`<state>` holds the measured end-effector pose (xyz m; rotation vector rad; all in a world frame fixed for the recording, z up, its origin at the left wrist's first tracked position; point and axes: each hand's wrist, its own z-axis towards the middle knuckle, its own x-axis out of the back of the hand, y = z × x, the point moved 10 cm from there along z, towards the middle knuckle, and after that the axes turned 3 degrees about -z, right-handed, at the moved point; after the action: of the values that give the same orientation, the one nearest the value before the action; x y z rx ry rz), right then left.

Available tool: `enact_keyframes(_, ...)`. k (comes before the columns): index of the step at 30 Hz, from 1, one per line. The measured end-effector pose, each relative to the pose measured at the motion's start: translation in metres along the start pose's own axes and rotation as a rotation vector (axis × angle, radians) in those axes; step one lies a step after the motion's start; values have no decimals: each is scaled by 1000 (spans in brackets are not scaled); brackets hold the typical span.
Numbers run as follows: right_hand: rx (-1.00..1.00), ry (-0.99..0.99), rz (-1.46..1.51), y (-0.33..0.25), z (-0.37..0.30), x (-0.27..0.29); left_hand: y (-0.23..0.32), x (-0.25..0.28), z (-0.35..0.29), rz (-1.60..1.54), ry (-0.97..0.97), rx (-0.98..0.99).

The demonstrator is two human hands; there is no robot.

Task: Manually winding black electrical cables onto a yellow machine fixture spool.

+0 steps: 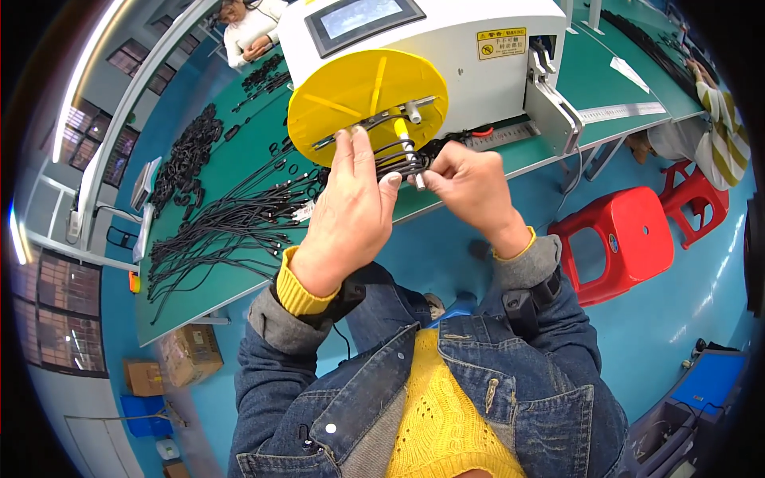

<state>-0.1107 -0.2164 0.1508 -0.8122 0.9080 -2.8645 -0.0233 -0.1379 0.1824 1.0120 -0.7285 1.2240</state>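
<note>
A yellow round disc (331,94) faces me on the front of a white winding machine (486,20). Black cable (389,159) is looped around the metal peg (420,182) that sticks out from the disc. With fingers stretched out, my left hand (347,207) rests its fingertips at the disc's lower edge, by the metal bar, its thumb beside the loops. My right hand (478,187) is closed, thumb and forefinger pinching the black cable next to the peg's end. Part of the cable is hidden behind my hands.
Many loose black cables (215,231) lie on the green table (203,291), with a pile of coiled cables (187,159) farther left. A metal ruler strip (621,112) lies right of the machine. A red stool (633,235) stands at right. Two people work nearby.
</note>
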Motion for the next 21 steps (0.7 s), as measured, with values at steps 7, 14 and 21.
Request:
enact_keyframes(7, -103, -33, 283, 24, 24, 1, -10, -6, 5, -35, -73, -12)
enact_keyframes(14, -91, -217, 472, 22, 24, -21, -11, 5, 6, -119, 67, -44)
enact_keyframes(21, 17, 125, 208, -11, -7, -18, 1, -1, 8, -57, 74, -77)
